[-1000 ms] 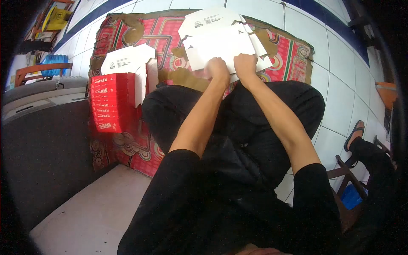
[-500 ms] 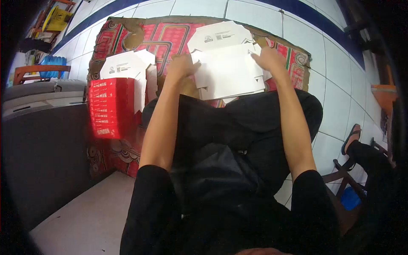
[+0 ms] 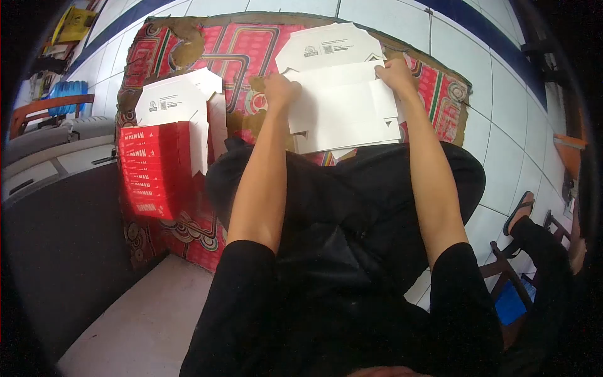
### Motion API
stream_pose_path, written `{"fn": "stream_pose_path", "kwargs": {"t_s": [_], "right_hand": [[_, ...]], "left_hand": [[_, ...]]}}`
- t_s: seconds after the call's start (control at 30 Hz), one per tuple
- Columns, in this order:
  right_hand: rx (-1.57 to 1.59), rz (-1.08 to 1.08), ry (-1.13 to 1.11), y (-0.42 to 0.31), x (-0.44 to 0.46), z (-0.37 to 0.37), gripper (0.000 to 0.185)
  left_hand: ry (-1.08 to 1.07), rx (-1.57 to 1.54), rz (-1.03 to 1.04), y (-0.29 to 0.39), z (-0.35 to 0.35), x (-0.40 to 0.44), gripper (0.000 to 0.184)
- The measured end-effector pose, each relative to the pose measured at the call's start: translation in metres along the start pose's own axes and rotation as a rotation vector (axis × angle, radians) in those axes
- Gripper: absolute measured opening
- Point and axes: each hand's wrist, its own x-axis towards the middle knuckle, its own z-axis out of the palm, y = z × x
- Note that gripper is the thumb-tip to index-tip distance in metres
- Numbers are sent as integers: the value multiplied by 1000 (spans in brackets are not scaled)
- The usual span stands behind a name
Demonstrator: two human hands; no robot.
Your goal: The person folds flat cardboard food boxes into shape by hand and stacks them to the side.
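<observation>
A white cardboard box blank lies unfolded in front of my crossed legs, its printed lid panel with a small logo pointing away from me. My left hand is closed at its left edge, near the crease below the lid panel. On the opposite edge, my right hand pinches the side flap by the same crease. The fingertips of both hands are partly hidden. Another white edge shows beneath the blank's near side.
Left of me, folded red boxes with white lettering stand in a stack, with more white blanks behind. A worn red patterned mat covers the tiled floor. Another person's sandalled foot is at right, beside a wooden chair.
My left hand has shifted slightly right along the blank's edge. The right hand keeps its place at the other side. The whole view has moved a little.
</observation>
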Motion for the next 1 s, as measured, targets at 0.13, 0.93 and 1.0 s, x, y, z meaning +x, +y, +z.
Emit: {"fn": "stream_pose_path", "kwargs": {"t_s": [0.13, 0.93, 1.0], "right_hand": [[278, 91, -164, 18, 19, 15, 46], [649, -115, -255, 4, -8, -14, 48], [698, -112, -183, 19, 4, 6, 51]], "left_hand": [[82, -145, -44, -13, 14, 11, 33], [-187, -972, -60, 15, -18, -27, 35], [-189, -910, -58, 14, -23, -31, 36]]}}
